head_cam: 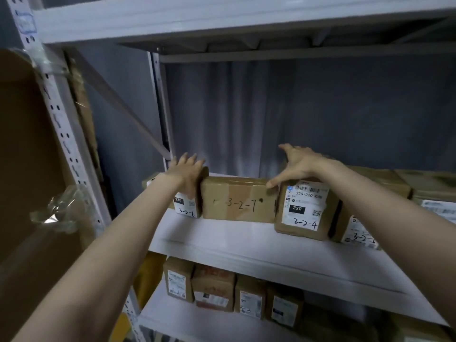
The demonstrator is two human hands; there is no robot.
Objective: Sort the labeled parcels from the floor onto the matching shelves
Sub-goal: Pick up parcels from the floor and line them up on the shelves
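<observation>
A brown parcel marked 3-2-7 [238, 199] lies on the white middle shelf [217, 236], between the parcel marked 3-2-6 [187, 207] and the parcel marked 3-2-4 [306, 211]. My left hand [188, 172] lies flat with straight fingers on the top left corner of the 3-2-7 parcel, over the 3-2-6 one. My right hand [298, 165] rests spread on top of the 3-2-4 parcel, its thumb touching the top right corner of the 3-2-7 parcel.
More labelled parcels [362, 233] stand to the right on the same shelf. Several small boxes [234, 290] fill the lower shelf. A white perforated upright [66, 144] and cardboard [29, 156] stand at the left. A grey curtain hangs behind the rack.
</observation>
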